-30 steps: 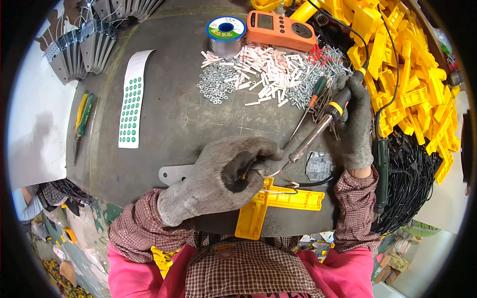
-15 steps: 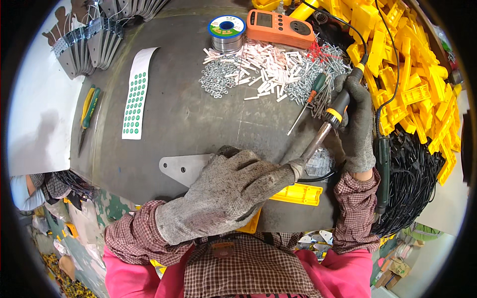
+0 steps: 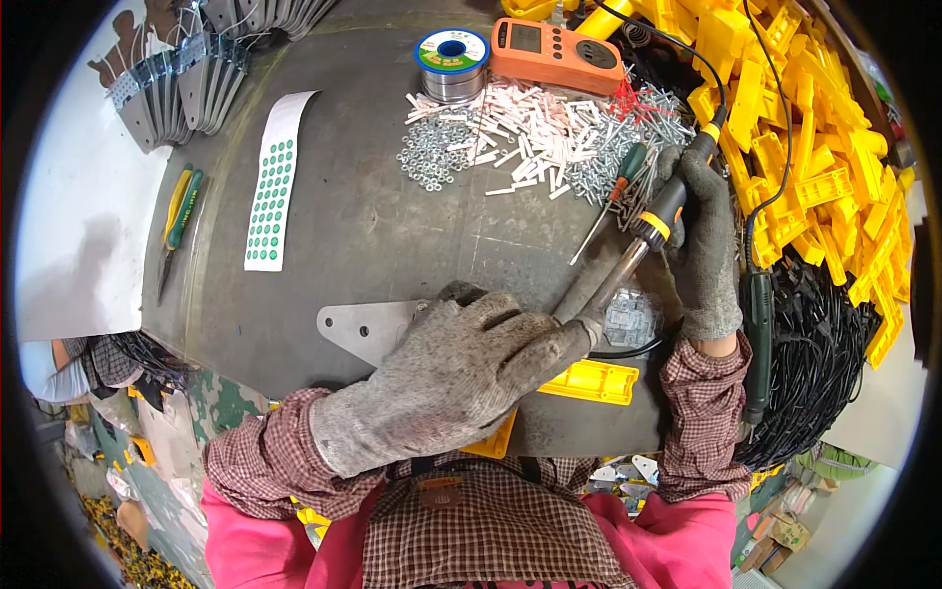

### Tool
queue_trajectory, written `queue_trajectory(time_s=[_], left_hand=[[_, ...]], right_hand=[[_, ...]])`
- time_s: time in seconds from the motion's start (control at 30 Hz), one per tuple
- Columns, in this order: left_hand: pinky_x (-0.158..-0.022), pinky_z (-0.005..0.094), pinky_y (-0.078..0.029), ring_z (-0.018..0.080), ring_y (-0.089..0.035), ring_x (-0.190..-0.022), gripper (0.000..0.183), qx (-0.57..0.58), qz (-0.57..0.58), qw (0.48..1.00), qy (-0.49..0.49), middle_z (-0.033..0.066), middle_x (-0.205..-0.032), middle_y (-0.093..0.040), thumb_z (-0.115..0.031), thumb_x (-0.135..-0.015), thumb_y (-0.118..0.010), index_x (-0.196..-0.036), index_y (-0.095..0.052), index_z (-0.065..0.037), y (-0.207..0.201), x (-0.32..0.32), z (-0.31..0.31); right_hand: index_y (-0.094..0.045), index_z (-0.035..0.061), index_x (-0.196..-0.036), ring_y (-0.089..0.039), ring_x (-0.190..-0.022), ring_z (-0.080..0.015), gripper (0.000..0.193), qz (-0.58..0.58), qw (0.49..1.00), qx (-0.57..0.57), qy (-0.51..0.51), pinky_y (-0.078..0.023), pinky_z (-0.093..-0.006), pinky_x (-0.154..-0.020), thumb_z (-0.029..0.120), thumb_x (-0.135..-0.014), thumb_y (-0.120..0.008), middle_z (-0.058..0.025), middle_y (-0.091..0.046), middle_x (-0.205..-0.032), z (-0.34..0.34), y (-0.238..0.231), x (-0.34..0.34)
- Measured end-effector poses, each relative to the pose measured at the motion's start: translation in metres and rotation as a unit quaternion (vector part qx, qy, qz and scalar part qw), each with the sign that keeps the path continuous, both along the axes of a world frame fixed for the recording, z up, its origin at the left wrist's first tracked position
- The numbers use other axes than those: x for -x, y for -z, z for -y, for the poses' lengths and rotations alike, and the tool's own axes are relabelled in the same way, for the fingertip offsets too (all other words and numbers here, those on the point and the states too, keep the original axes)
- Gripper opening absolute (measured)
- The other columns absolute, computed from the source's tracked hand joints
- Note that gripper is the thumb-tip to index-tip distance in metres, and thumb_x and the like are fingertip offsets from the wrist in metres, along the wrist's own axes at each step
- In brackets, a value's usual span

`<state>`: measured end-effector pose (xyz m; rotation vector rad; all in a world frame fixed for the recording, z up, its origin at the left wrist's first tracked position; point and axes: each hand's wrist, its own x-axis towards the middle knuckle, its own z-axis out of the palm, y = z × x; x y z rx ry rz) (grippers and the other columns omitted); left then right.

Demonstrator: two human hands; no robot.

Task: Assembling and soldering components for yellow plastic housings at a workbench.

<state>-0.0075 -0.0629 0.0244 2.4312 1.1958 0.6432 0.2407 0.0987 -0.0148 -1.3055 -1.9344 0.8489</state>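
Observation:
My right hand [image 3: 705, 250], in a grey glove, is closed around the dark handle of a soldering iron [image 3: 662, 211]. The iron's metal barrel slants down to the left, its tip end hidden at the fingers of my gloved left hand [image 3: 442, 378]. Those fingers are bent and pressed together; what they hold is out of sight beneath the hand. A flat grey metal plate with holes [image 3: 358, 332] sticks out from under the left hand. Close to its thumb lies a yellow plastic housing part [image 3: 594, 381], with small clear-grey pieces [image 3: 631, 319] beyond it.
At the back stand a solder spool [image 3: 452, 74] and an orange meter [image 3: 554, 54], behind nuts [image 3: 430, 157], white sleeves [image 3: 530, 137] and screws. A screwdriver [image 3: 618, 187] lies beside the iron. Yellow parts [image 3: 814, 147] and black cables [image 3: 805, 363] pile right; pliers [image 3: 180, 221] and a sticker sheet [image 3: 272, 196] lie left.
The left hand has shifted very slightly to the right, and the iron's barrel tilts a little differently. Both hands keep their closed hold.

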Motion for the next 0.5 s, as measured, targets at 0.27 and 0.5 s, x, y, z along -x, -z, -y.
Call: queue_trajectory(time_s=[0.27, 0.5], left_hand=[[-0.095, 0.049, -0.039, 0.0323, -0.053, -0.105, 0.025, -0.098, -0.287, 0.893, -0.332, 0.0094, -0.112, -0.059, -0.002, -0.069, -0.062, -0.094, -0.066, -0.007, -0.028, 0.107, 0.002], [-0.096, 0.0428, -0.043, 0.0283, -0.052, -0.118, 0.029, -0.188, -0.132, 0.972, -0.046, 0.0057, -0.121, -0.06, -0.02, -0.077, -0.069, -0.105, -0.068, -0.014, -0.021, 0.003, 0.008]], right_hand=[[-0.046, 0.0037, -0.125, -0.059, -0.092, -0.0267, 0.047, -0.064, 0.997, 0.008, -0.034, -0.05, -0.0364, -0.08, -0.001, -0.083, -0.065, -0.0162, -0.058, -0.11, 0.003, -0.005, -0.008], [-0.051, 0.0009, -0.124, -0.057, -0.096, -0.0246, 0.032, -0.022, 0.946, -0.323, 0.025, -0.047, -0.0345, -0.089, 0.01, -0.095, -0.056, -0.0134, -0.056, -0.112, -0.017, -0.011, -0.032]])
